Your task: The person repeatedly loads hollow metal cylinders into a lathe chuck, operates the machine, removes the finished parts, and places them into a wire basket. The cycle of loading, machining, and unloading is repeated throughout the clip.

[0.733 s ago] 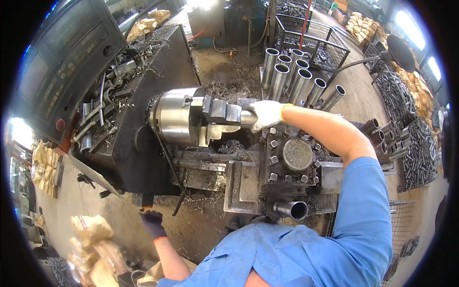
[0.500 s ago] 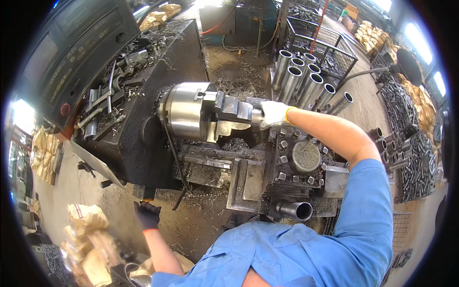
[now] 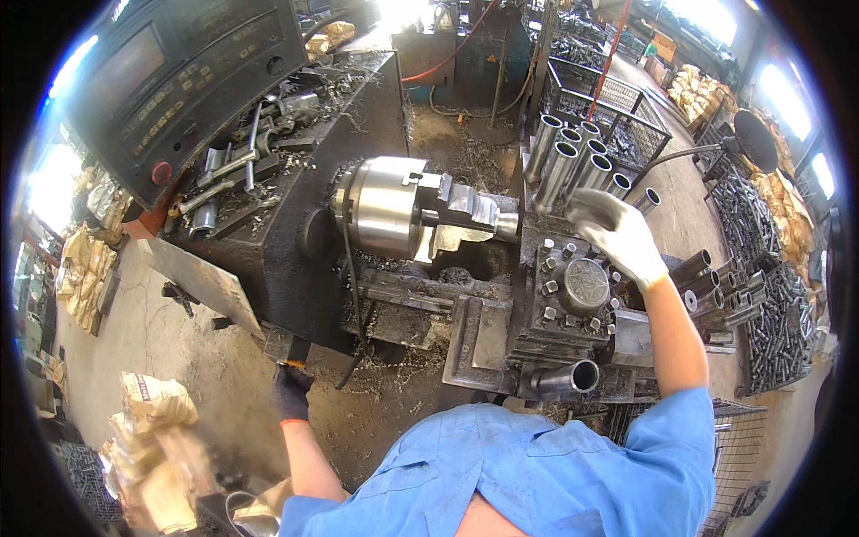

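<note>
A lathe fills the middle of the head view. Its shiny steel chuck (image 3: 385, 206) grips a short metal tube (image 3: 506, 225) in its jaws. My right hand (image 3: 617, 234), in a white glove, hovers to the right of the chuck, above the square tool post (image 3: 582, 286), fingers spread and nothing seen in it. My left hand (image 3: 291, 392), in a black glove, reaches down to the lathe's lower front edge and closes on a small orange-tipped handle (image 3: 291, 364). My blue shirt covers the bottom of the picture.
Several upright steel tubes (image 3: 573, 161) stand behind the tool post, in front of a wire basket (image 3: 626, 107). More tubes (image 3: 716, 277) lie stacked at the right. A dark control panel (image 3: 179, 80) sits at the upper left, paper sacks (image 3: 152, 430) on the floor at the lower left.
My right hand has let go of the tube at the chuck and drawn back to the right, over the tool post. My left hand has come up to the lathe's lower edge.
</note>
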Demonstrator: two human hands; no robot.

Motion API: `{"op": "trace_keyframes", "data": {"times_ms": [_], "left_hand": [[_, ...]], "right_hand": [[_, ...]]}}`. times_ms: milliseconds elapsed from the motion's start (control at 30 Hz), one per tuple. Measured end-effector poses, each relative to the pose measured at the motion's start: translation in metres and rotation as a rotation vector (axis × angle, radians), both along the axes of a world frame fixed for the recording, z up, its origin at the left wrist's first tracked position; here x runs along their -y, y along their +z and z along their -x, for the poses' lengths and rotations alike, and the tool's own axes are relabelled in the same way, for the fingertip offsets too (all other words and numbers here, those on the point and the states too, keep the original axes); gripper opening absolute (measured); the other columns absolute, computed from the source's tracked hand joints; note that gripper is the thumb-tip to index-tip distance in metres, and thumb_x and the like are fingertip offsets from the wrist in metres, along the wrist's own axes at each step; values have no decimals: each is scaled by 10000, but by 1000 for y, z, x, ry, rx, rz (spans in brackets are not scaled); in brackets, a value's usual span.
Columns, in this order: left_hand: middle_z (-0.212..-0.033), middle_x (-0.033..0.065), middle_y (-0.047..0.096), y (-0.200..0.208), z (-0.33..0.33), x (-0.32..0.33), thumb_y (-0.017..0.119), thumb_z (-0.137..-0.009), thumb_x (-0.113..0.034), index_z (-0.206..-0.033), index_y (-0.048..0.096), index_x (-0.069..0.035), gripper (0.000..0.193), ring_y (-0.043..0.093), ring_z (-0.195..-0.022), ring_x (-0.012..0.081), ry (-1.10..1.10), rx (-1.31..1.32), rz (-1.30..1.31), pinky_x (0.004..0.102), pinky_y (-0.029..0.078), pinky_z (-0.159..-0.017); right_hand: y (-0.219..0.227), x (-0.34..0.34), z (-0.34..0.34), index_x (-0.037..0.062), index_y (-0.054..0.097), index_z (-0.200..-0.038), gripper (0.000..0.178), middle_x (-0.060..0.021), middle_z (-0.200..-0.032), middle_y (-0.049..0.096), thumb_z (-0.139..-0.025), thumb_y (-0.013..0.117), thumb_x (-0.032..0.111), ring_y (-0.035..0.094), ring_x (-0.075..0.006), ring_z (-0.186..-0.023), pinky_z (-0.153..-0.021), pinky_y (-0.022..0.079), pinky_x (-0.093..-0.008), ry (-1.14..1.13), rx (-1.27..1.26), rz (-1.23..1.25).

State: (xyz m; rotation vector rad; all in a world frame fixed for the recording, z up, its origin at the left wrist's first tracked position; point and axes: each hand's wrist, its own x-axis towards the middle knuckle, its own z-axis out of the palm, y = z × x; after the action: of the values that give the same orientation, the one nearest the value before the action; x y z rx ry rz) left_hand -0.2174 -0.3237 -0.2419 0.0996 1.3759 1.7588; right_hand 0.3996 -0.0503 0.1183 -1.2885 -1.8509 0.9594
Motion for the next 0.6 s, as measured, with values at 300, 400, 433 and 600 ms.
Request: {"op": "trace_keyframes", "data": {"times_ms": [300, 400, 433, 600], "left_hand": [[-1190, 168, 737, 252, -70, -44, 689, -1018, -192, -1435, 610, 1, 467, 690, -1156, 323, 406, -1804, -44, 430, 547, -992], [-1244, 156, 746, 347, -61, -114, 685, -993, -235, -1417, 639, -53, 464, 704, -1113, 382, 171, -1949, -56, 455, 541, -986], [-1187, 191, 762, 370, -50, -147, 635, -1017, -309, -1517, 539, -91, 553, 732, -1071, 400, 192, -2115, 17, 479, 559, -942], [-1150, 274, 767, 425, 12, -271, 530, -1038, -464, -1654, 271, -143, 742, 748, -1095, 454, -11, -1927, 619, 609, 548, -948]], "right_hand": [[-65, 144, -69, -75, 690, -1317, 351, -160, -1214, 770, -977, 709, 10, 743, -217, -1096, -996, 587, -338, -509, -130, -180], [-86, 175, -73, -87, 669, -1343, 360, -177, -1244, 756, -1002, 687, 28, 740, -237, -1128, -1012, 585, -349, -579, -161, -134], [-91, 185, -72, -92, 666, -1347, 365, -177, -1258, 750, -998, 679, 14, 733, -243, -1154, -1027, 576, -350, -599, -12, -206], [-96, 236, -69, -70, 725, -1262, 372, -145, -1161, 777, -939, 753, 113, 707, -194, -1051, -989, 551, -342, -573, -108, -139]]}}
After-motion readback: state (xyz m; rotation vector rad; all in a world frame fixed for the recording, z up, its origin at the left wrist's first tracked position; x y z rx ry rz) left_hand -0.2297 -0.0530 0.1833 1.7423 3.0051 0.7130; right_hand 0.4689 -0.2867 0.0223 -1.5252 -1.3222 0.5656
